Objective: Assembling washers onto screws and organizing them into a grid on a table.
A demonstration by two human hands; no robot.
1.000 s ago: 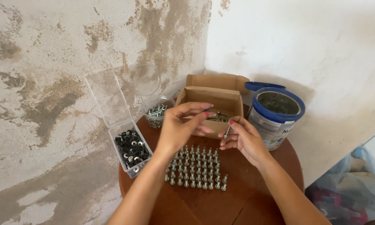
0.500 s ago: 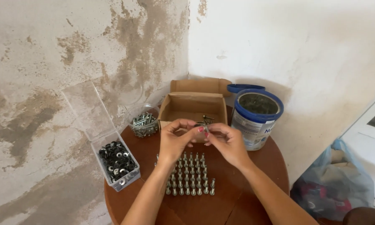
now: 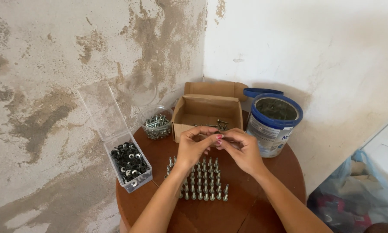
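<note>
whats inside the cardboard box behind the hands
The open cardboard box holds a few loose metal screws near its front right corner; the rest of its visible floor looks bare. Its front wall and the left hand cover the nearest strip of floor.

Two bare forearms are showing from the bottom edge of the frame, with no sleeves, watch or bracelet covering what is visible of them. The left hand (image 3: 194, 149) and right hand (image 3: 241, 151) are wearing no gloves. Red or dark pink polish is showing on a couple of fingernails; the rest are turning away from the camera, so their finish is hard to tell.
</note>
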